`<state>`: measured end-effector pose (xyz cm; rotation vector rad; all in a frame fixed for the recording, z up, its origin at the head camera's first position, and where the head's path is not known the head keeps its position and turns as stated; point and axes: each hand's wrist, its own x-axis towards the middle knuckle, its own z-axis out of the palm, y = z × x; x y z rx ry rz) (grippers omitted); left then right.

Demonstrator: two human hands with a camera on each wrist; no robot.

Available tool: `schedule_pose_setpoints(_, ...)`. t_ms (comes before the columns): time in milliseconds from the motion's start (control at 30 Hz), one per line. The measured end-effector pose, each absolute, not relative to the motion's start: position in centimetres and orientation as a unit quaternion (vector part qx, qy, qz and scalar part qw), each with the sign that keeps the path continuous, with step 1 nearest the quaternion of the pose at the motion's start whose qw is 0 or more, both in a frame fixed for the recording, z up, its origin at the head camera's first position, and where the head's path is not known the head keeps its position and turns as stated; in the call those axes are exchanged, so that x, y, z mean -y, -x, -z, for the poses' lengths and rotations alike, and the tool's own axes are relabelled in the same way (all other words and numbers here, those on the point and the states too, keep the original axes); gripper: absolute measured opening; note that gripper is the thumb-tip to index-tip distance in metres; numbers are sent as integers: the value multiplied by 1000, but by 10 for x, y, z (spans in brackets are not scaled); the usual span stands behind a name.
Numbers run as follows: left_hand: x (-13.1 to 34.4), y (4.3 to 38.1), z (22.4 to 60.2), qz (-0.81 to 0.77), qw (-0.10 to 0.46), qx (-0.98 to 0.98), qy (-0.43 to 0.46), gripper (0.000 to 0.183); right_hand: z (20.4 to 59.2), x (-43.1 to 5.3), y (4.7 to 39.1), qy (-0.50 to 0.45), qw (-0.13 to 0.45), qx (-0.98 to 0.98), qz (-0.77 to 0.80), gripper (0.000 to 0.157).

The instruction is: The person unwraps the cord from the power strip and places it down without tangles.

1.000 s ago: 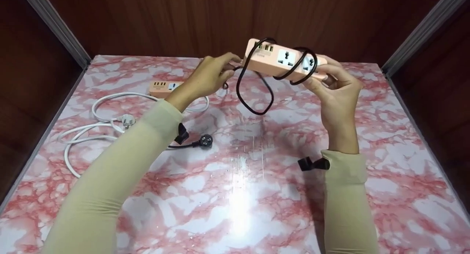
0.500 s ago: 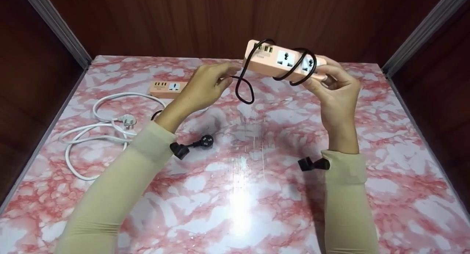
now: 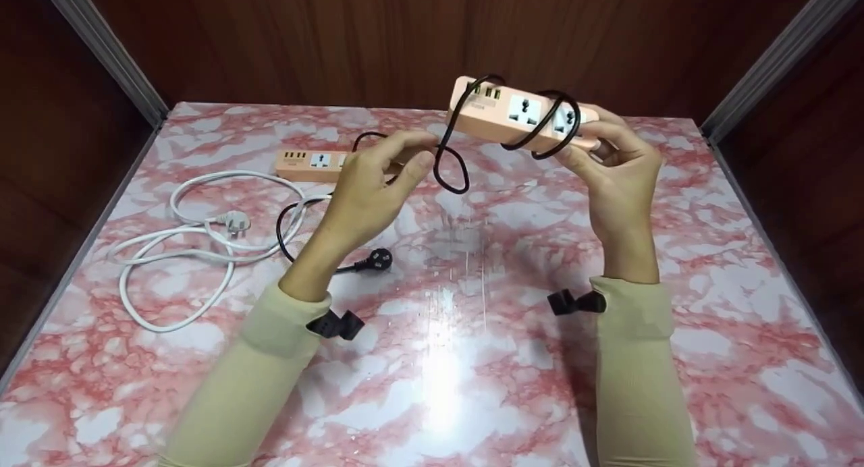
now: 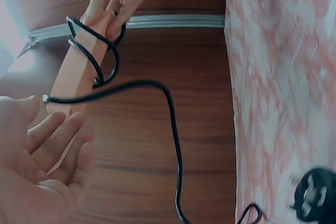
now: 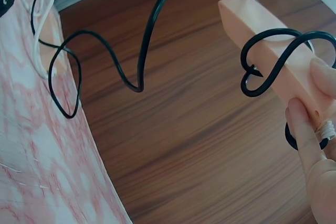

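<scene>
My right hand (image 3: 617,163) grips one end of a peach power strip (image 3: 489,116), raised above the table in the head view. A black cord (image 3: 451,187) winds around the strip and hangs in a loop off its left end. Beside that loop is my left hand (image 3: 378,183), with thumb and fingers apart. The left wrist view shows the fingers (image 4: 58,129) loosely bent, the thumb tip close to the cord; contact is unclear. The cord's black plug (image 3: 380,259) lies on the table. In the right wrist view, fingers and thumb hold the strip (image 5: 262,40).
A second peach power strip (image 3: 297,165) lies at the back left, partly behind my left hand. Its white cord (image 3: 162,328) coils on the marbled table (image 3: 540,386), with a white plug (image 3: 235,221). Brown wood-grain panels (image 3: 304,42) stand around the back and sides.
My left hand has come down and nearer to me, its thumb and fingers spreading apart. The hanging cord loop has become smaller. The right hand and raised strip have barely moved.
</scene>
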<state>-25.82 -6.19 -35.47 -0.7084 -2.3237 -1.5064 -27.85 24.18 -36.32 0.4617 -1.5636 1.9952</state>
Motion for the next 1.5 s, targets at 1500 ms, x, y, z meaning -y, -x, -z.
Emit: schedule_pose_setpoints(1500, 58, 262, 332, 505, 281, 786, 220, 17, 363, -242, 277, -203, 240, 598, -737, 32)
